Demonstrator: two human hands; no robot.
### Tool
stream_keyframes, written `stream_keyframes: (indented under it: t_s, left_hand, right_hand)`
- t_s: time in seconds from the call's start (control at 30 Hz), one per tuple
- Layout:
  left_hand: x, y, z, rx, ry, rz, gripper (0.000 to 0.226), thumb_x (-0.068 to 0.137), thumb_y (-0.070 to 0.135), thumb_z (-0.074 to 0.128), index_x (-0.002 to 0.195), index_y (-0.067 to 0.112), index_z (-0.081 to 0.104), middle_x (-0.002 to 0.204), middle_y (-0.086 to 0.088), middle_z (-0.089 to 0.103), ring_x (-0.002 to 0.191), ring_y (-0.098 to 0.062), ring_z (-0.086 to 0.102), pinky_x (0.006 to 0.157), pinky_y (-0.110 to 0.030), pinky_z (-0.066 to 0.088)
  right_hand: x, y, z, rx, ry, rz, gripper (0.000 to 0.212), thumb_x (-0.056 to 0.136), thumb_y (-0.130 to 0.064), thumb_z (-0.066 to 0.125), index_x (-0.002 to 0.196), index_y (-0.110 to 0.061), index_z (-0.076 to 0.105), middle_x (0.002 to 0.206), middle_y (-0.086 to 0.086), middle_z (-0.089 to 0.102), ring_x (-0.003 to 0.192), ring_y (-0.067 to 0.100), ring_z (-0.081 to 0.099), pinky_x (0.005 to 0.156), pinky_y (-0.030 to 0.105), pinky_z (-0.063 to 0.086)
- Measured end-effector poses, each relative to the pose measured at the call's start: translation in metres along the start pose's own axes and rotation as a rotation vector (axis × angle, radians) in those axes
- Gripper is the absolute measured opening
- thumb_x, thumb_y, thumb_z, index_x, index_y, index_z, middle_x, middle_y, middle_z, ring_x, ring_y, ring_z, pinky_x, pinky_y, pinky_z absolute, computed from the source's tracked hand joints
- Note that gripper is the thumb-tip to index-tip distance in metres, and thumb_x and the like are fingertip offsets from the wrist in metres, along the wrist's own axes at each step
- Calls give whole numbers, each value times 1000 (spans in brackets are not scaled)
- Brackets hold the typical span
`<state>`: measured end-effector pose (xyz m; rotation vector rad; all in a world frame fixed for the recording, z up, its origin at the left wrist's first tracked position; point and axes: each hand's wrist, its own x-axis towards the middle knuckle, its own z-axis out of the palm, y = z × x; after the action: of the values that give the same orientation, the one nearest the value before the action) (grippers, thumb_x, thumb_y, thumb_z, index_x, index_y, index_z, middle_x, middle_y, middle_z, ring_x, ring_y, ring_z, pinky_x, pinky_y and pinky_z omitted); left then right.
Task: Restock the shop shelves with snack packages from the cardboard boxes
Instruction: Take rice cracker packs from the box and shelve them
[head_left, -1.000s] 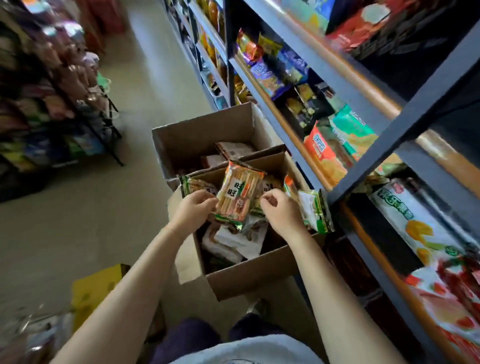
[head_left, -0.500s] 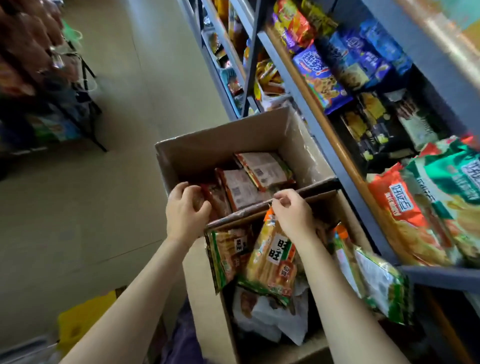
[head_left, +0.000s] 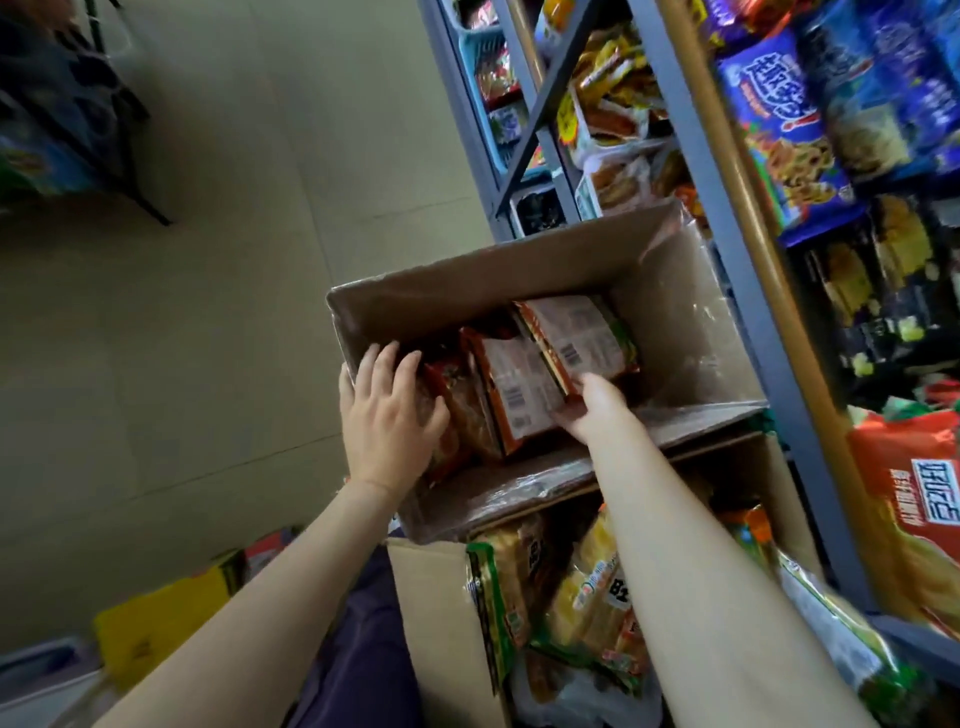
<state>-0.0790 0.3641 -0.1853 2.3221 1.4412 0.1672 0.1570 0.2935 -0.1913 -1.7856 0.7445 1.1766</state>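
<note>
Fingers (head_left: 400, 371) on red packets (head_left: 519, 389) — cardboard box (head_left: 467, 291), beige floor (head_left: 208, 312), shelves (head_left: 727, 208)

Soft, even daylight lay over the pale floor (head_left: 218, 322), while the inside of the far cardboard box (head_left: 675, 332) sat in dull shadow. My wide lens bent the shelf uprights (head_left: 727, 218) and stretched my forearms at the frame's bottom. Motion blur smeared the snack bags (head_left: 779, 135) at right and the dim upper-left corner.
</note>
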Motion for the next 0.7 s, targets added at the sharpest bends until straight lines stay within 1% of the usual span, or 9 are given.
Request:
stream_keyframes:
  t_s: [0.07, 0.17, 0.23, 0.3, 0.43, 0.5, 0.57, 0.63, 0.7]
  left_hand:
    - [1, -1, 3, 6, 13, -2, 57, 89, 45, 58, 136, 12, 60, 146, -14, 54, 144, -33, 40, 121, -57, 22]
    - [5, 6, 7, 5, 5, 15, 56, 88, 46, 57, 134, 13, 62, 144, -14, 56, 142, -33, 42, 121, -59, 21]
    - [8, 14, 10, 1, -4, 27, 55, 88, 43, 62, 135, 13, 61, 145, -13, 55, 142, -33, 42, 120, -61, 21]
    - [13, 19, 13, 11, -17, 22, 56, 88, 41, 66, 137, 14, 59, 147, -13, 54, 144, -32, 40, 121, -61, 18]
    - [12, 18, 15, 0, -17, 31, 56, 88, 37, 68, 138, 14, 58, 148, -13, 52, 145, -33, 39, 121, -59, 15]
    - [11, 16, 10, -14, -33, 25, 57, 88, 36, 67, 139, 13, 57, 150, -14, 50, 146, -33, 36, 122, -60, 14]
    - [10, 17, 1, -6, -78, -4, 62, 90, 38, 63, 145, 14, 49, 156, -13, 42, 151, -32, 25, 123, -60, 4]
    - [9, 22, -10, -31, -75, -15, 71, 89, 42, 63, 151, 13, 41, 161, -13, 34, 155, -31, 16, 122, -59, -5]
    - [11, 31, -30, -197, -21, 40, 84, 84, 44, 73, 153, 11, 38, 161, -12, 34, 154, -30, 19, 124, -58, 2]
  right_hand:
    - [7, 1, 3, 103, -1, 40, 34, 97, -18, 59, 129, -6, 55, 117, 21, 61, 97, 35, 65, 63, 43, 58]
    - [11, 2, 9, 246, 23, 106, 36, 96, -21, 63, 126, -4, 55, 112, 18, 59, 88, 32, 62, 54, 37, 55]
    - [9, 2, 12, 333, 22, 129, 38, 95, -24, 64, 127, -6, 54, 107, 16, 58, 92, 31, 61, 59, 37, 54]
    - [4, -1, 13, 331, 14, 120, 31, 96, -26, 64, 119, -8, 54, 101, 14, 58, 93, 29, 60, 68, 36, 52]
    - [-12, -11, 8, 233, 1, 9, 27, 94, -27, 67, 111, -7, 61, 83, 4, 58, 65, 12, 54, 52, 22, 46]
    - [-28, -19, 5, 203, -16, -91, 20, 93, -26, 67, 100, -8, 63, 73, 2, 54, 54, 9, 51, 46, 20, 43]
    - [-53, -26, 1, 211, -59, -189, 15, 93, -25, 66, 93, -10, 63, 65, 1, 52, 46, 9, 49, 42, 20, 40]
    - [-85, -31, -5, 221, -134, -260, 15, 95, -27, 63, 94, -12, 64, 59, 0, 52, 42, 10, 47, 42, 20, 37]
    - [-120, -34, -16, 243, -244, -293, 17, 98, -27, 57, 89, -13, 62, 53, -2, 47, 40, 10, 39, 41, 21, 30]
